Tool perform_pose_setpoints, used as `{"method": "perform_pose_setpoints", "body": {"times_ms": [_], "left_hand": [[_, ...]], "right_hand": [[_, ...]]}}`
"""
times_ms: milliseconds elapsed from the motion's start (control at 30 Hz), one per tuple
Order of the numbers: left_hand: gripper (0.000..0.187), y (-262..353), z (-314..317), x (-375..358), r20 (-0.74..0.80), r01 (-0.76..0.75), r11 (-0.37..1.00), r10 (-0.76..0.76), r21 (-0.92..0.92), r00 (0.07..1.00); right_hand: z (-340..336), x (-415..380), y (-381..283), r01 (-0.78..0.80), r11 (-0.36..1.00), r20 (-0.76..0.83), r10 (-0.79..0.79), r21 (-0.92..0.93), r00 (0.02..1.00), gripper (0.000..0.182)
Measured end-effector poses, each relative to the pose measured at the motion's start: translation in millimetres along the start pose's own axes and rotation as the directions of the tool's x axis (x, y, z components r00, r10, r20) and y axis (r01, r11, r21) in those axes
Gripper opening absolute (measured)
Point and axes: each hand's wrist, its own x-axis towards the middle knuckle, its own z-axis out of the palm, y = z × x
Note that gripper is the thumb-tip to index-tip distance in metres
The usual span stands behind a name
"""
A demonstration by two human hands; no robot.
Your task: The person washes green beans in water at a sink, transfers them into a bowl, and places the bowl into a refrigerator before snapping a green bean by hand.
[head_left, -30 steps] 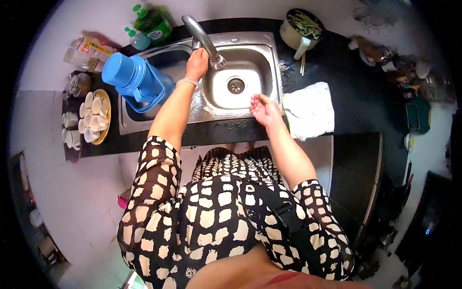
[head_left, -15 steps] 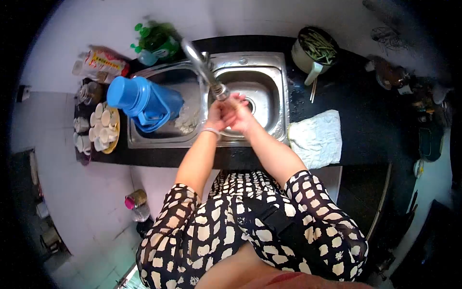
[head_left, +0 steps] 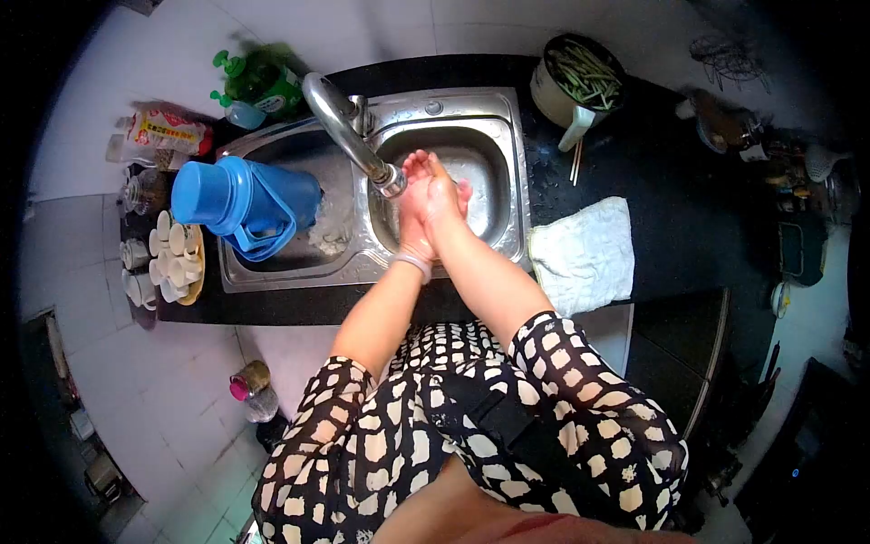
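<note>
My left hand [head_left: 413,210], with a pale bangle [head_left: 414,266] at the wrist, lies palm up below the spout of the tap [head_left: 344,118]. Its fingers are stretched out. Pressed against it is my right hand [head_left: 441,198], laid over its palm with the fingers extended and partly hidden. Neither hand holds an object. Both look wet and hover above the right basin of the steel sink [head_left: 494,150]. Whether water is running cannot be made out clearly.
A blue thermos jug [head_left: 258,201] leans in the left basin. Cups [head_left: 177,258] on a yellow tray stand left; green bottles [head_left: 263,86] are behind. To the right are a white cloth [head_left: 584,254], a pot of cut green stalks [head_left: 548,91] and chopsticks [head_left: 576,161].
My hands have shifted from being clasped together, blurred, to lying palm against palm with fingers stretched forward. The whole view has moved slightly, so the sink appears further left.
</note>
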Motion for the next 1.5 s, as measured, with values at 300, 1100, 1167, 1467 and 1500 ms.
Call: {"method": "perform_pose_setpoints", "body": {"times_ms": [300,1100,1167,1467,1500], "left_hand": [[0.052,37,-84,10,-0.452,0.008,0.998,0.020,0.060,0.892],[0.028,29,12,-9,0.523,-0.292,-0.615,0.233,0.732,0.820],[0.024,44,9,-6,0.582,-0.344,-0.758,0.057,0.554,0.811],[0.028,37,-7,20,0.151,-0.111,-0.896,-0.050,0.429,0.987],[0.026,28,13,10,0.030,-0.025,-0.782,-0.008,0.622,1.000]], "right_hand": [[-52,-14,16,0.521,-0.662,0.465,0.282,-0.539,0.839,0.027],[3,-62,10,-0.405,0.913,-0.168,0.407,0.043,0.898,0.044],[17,-72,1,-0.426,0.902,-0.184,0.431,0.066,0.883,0.043],[-15,-55,-15,-0.157,0.987,-0.185,0.151,-0.019,0.971,0.034],[-17,-59,-21,-0.184,0.983,-0.214,0.179,-0.005,0.960,0.035]]}}
